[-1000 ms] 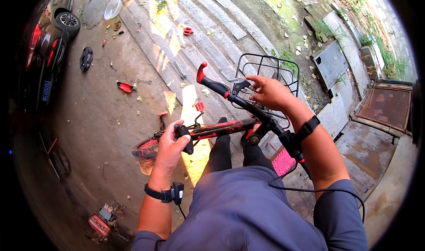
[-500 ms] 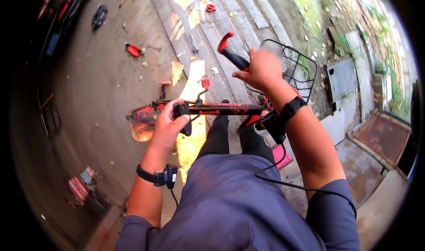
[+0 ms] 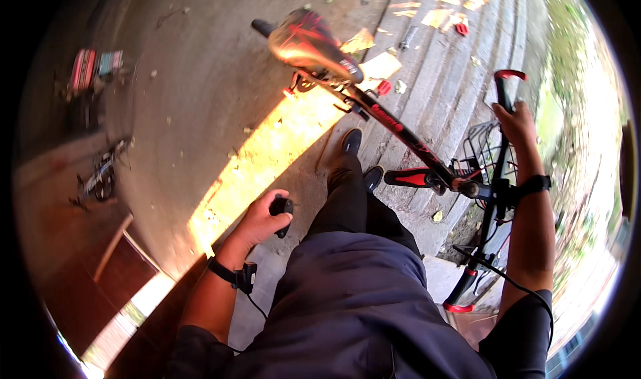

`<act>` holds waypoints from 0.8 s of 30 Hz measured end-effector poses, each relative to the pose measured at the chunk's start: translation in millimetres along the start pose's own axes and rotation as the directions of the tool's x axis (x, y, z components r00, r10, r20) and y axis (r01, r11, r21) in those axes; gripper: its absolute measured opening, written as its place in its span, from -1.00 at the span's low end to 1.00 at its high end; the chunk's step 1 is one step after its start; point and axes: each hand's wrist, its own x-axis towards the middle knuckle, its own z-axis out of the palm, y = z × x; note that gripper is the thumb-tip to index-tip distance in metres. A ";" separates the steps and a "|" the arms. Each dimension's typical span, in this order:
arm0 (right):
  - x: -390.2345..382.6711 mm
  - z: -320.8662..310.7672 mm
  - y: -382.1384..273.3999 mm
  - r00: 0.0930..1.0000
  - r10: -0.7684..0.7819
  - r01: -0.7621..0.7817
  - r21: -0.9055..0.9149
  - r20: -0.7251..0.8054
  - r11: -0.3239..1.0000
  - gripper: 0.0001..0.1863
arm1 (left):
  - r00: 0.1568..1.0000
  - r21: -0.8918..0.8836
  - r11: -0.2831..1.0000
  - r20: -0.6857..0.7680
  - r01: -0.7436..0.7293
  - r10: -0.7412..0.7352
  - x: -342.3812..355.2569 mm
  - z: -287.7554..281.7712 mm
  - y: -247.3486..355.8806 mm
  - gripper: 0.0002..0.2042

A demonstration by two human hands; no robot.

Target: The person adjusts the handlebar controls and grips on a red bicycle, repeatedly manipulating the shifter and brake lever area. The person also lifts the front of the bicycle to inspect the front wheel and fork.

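A black and red bicycle stands in front of me, its top tube slanting from the red and black saddle down to the handlebar on my right. My right hand is closed around the far handlebar grip, below its red tip. At the near end is the other red-tipped grip. Behind the handlebar sits a black wire basket. My left hand, away from the bicycle, holds a small black oblong device; its exact kind is unclear.
Long stone steps run beyond the bicycle. On them lie a wrench and a red pedal. A sunlit strip crosses the ground. Far left are a red and grey object and a dark metal object.
My view has swung left. My right hand, raised with spread fingers before, now grips the handlebar. My left hand, with the black device, has moved from over the frame to beside me.
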 end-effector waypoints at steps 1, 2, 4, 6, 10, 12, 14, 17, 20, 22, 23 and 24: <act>9.8 5.8 6.4 0.999 -0.030 0.030 -0.001 -0.032 1.000 -0.18 | 1.000 0.052 0.999 -0.011 -0.011 0.011 -10.2 3.8 -19.8 -0.49; 17.2 10.6 8.9 0.996 -0.055 0.055 -0.001 -0.069 0.999 -0.16 | 1.000 0.107 0.994 -0.016 -0.025 0.027 -17.9 7.1 -35.8 -0.48; 18.5 -3.7 -4.8 0.994 0.041 -0.041 -0.002 0.100 0.999 -0.17 | 1.000 0.155 0.988 0.002 -0.021 0.021 -29.8 13.4 -48.5 -0.45; 22.7 4.9 6.3 1.000 0.011 -0.011 0.039 0.014 0.999 -0.29 | 0.998 0.131 0.991 0.057 -0.007 -0.001 -37.8 15.5 -55.1 -0.43; 28.4 6.8 12.0 1.000 0.020 -0.019 -0.036 0.016 0.999 -0.38 | 0.998 0.055 0.998 0.055 -0.032 0.029 -43.4 24.0 -93.0 -0.43; 30.5 7.4 9.5 1.000 0.007 -0.007 -0.074 -0.001 0.997 -0.40 | 0.999 0.006 1.000 0.050 -0.020 0.020 -47.2 26.4 -107.2 -0.41; 35.5 10.5 16.2 0.999 -0.005 -0.003 -0.153 -0.051 0.988 -0.42 | 0.999 0.006 1.000 0.038 -0.028 0.028 -47.5 22.9 -122.1 -0.41; 47.9 19.0 26.6 0.997 -0.051 0.039 -0.211 -0.056 0.977 -0.45 | 1.000 -0.014 1.000 0.025 -0.012 0.012 -51.5 14.6 -137.2 -0.41; 48.5 22.0 25.3 0.997 -0.058 0.046 -0.230 -0.048 0.972 -0.45 | 1.000 -0.029 0.999 0.022 0.019 -0.019 -53.3 0.5 -144.4 -0.44; 48.2 22.8 27.3 0.997 -0.059 0.045 -0.234 -0.055 0.971 -0.47 | 1.000 -0.040 0.999 -0.001 0.025 -0.025 -51.4 -8.0 -148.5 -0.44; 53.0 25.5 32.5 0.995 -0.075 0.060 -0.231 -0.060 0.971 -0.45 | 0.999 -0.052 0.998 0.000 0.037 -0.037 -50.3 -12.1 -149.6 -0.44; 55.2 24.9 37.1 0.996 -0.075 0.064 -0.220 -0.041 0.973 -0.44 | 0.999 -0.065 0.997 0.002 0.049 -0.049 -49.1 -15.9 -150.5 -0.44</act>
